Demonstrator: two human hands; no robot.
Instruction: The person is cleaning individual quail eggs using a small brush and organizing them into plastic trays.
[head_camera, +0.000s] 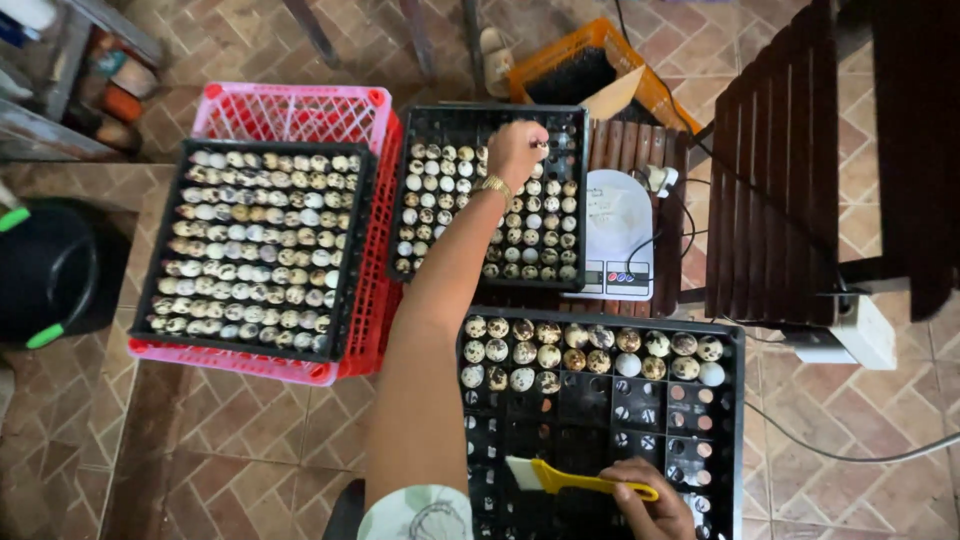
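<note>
My left hand (517, 150), with a gold bracelet on the wrist, reaches over the far black tray (398, 200), which is filled with small speckled quail eggs (520, 235). Its fingers are closed, and a quail egg (541, 145) seems pinched at the fingertips. My right hand (650, 497) rests low on the near black tray (738, 400) and grips a yellow-handled brush (560, 478) with white bristles pointing left. The near tray has eggs (590, 350) only in its top rows. The cells below them are empty.
A third black tray (352, 250) full of eggs sits on a red crate (372, 300) at left. A white digital scale (618, 235) lies right of the far tray. Beyond are an orange crate (560, 60), a dark wooden bench (780, 180), a white power strip (850, 335) and a black bucket (50, 270).
</note>
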